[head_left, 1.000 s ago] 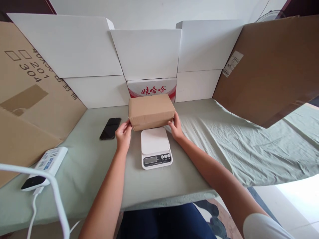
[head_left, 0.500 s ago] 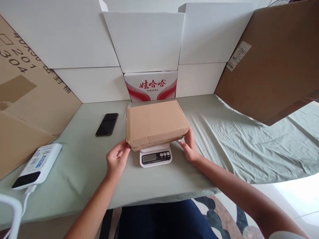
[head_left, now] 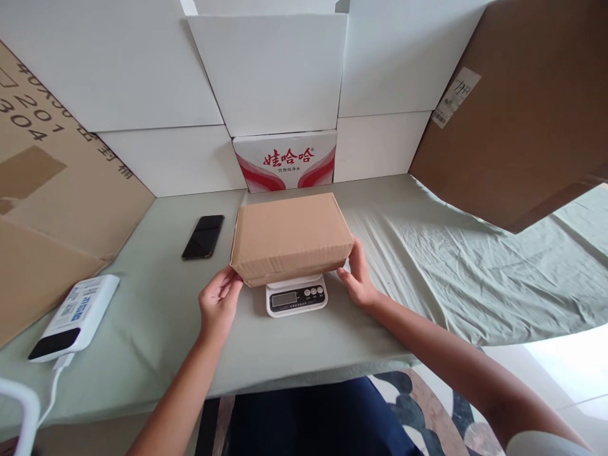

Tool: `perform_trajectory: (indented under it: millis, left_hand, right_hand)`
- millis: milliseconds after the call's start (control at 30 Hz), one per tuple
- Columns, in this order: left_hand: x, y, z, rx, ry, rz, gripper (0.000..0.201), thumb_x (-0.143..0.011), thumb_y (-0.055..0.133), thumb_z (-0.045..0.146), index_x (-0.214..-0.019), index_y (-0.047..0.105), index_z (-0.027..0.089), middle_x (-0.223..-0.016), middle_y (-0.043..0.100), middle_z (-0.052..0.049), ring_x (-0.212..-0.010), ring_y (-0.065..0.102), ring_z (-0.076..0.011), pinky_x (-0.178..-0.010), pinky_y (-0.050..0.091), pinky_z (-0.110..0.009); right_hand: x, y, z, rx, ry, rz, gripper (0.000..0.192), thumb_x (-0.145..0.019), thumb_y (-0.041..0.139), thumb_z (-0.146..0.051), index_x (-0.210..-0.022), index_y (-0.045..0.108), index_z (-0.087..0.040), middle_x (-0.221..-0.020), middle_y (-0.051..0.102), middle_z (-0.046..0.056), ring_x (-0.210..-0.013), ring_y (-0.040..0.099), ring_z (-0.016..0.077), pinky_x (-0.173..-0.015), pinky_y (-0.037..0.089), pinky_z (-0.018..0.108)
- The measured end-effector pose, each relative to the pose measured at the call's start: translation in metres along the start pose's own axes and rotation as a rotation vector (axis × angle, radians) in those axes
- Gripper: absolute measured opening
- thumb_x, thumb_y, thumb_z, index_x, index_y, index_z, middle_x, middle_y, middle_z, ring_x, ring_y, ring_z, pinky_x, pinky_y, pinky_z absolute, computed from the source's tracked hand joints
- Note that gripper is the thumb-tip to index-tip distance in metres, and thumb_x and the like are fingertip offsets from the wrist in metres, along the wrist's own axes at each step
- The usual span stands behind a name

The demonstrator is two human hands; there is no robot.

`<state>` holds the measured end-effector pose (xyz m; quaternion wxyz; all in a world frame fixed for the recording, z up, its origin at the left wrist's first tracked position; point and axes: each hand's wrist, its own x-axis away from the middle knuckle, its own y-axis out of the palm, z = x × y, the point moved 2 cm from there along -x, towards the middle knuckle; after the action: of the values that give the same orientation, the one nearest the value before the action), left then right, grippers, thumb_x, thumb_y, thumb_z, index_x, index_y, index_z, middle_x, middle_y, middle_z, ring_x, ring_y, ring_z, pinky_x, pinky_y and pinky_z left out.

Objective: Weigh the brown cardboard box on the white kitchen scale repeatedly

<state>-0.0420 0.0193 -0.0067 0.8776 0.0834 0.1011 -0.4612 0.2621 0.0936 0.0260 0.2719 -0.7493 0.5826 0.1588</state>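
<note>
The grip of the left hand (head_left: 218,303) was clamped on the box (head_left: 292,235), at its near left lower corner, with thumb and fingers close together. The grip of the right hand (head_left: 360,278) was clamped on the right end, with the fingers along the side and the thumb at the lower front edge.

The box was above the scale (head_left: 297,305) and covered most of its plate. Whether it rested there with its weight, I cannot tell. Its long axis ran from left to right, across the person, and the right end pointed slightly farther away than the left. One long side faced the person, and the broad plain face looked upward.

The display (head_left: 284,299) and the buttons (head_left: 313,292) of the scale faced the person, in front of the box. To the left lay a dark phone (head_left: 203,237), apart from the box. Farther left was a white device (head_left: 75,316) with a cable (head_left: 54,387). All this was on the counter (head_left: 266,361), which had a green cover. Behind the box stood a carton (head_left: 287,161) with red print, between white panels.
</note>
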Motion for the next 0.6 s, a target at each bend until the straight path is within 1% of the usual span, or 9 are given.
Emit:
perform_trajectory:
  millis: [133, 433, 467, 500, 600]
  left_hand:
    - [-0.001, 0.000, 0.001, -0.005, 0.007, -0.015, 0.036, -0.078, 0.078, 0.034, -0.111, 0.075, 0.020, -0.115, 0.076, -0.010, -0.112, 0.071, -0.0272, -0.103, 0.054, -0.042]
    - [0.000, 0.002, 0.002, -0.018, -0.010, -0.020, 0.036, -0.078, 0.078, 0.035, -0.110, 0.075, 0.020, -0.115, 0.076, -0.010, -0.115, 0.069, -0.0284, -0.106, 0.052, -0.044]
    - [-0.001, 0.002, 0.004, -0.010, -0.010, -0.011, 0.036, -0.079, 0.078, 0.036, -0.112, 0.075, 0.020, -0.117, 0.076, -0.010, -0.117, 0.069, -0.0286, -0.106, 0.052, -0.044]
    - [-0.003, 0.001, 0.007, 0.011, -0.007, 0.012, 0.037, -0.080, 0.077, 0.037, -0.114, 0.074, 0.022, -0.120, 0.075, -0.010, -0.118, 0.068, -0.0286, -0.106, 0.052, -0.045]
    - [-0.009, -0.002, 0.016, 0.114, -0.007, 0.140, 0.037, -0.087, 0.071, 0.040, -0.122, 0.071, 0.027, -0.134, 0.069, -0.009, -0.123, 0.066, -0.0276, -0.105, 0.053, -0.047]
  right_hand:
    - [-0.001, 0.001, 0.000, 0.017, 0.014, 0.015, 0.068, -0.093, 0.049, -0.065, -0.151, 0.032, -0.034, -0.149, 0.042, 0.011, -0.139, 0.039, 0.0344, -0.115, 0.041, 0.055]
    - [-0.001, 0.002, 0.000, 0.038, 0.015, 0.032, 0.070, -0.091, 0.050, -0.066, -0.151, 0.033, -0.033, -0.148, 0.043, 0.011, -0.138, 0.042, 0.0348, -0.114, 0.040, 0.055]
    - [-0.002, -0.001, 0.002, 0.035, 0.019, 0.063, 0.070, -0.091, 0.051, -0.065, -0.151, 0.033, -0.033, -0.149, 0.043, 0.010, -0.138, 0.042, 0.0350, -0.114, 0.040, 0.056]
    - [-0.004, -0.005, 0.005, 0.028, 0.029, 0.122, 0.068, -0.091, 0.050, -0.064, -0.150, 0.034, -0.034, -0.149, 0.043, 0.010, -0.138, 0.043, 0.0351, -0.114, 0.040, 0.056]
    - [-0.011, -0.023, 0.019, -0.029, 0.112, 0.403, 0.060, -0.092, 0.044, -0.056, -0.147, 0.035, -0.036, -0.146, 0.045, 0.009, -0.136, 0.046, 0.0341, -0.113, 0.039, 0.059]
